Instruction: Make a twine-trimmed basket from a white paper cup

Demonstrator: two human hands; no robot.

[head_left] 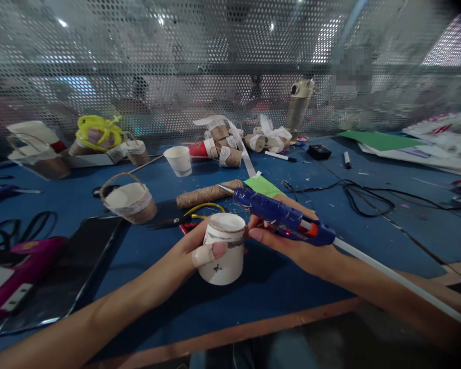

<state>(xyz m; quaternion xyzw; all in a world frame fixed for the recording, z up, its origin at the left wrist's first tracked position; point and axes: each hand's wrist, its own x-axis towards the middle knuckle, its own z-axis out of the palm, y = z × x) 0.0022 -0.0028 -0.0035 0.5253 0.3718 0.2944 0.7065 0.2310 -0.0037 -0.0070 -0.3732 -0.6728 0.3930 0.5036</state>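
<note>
Centrally, over the blue table, the right hand is wrapped around a blue glue gun; just left of it, the left hand pinches a small paper cup between thumb and fingers.

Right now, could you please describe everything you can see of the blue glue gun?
The glue gun is translucent blue plastic with an orange trigger and a metal nozzle. A white glue stick juts from its rear. The right hand grips it, lying almost level, nozzle pointing left above the white paper cup in the left hand.
</note>
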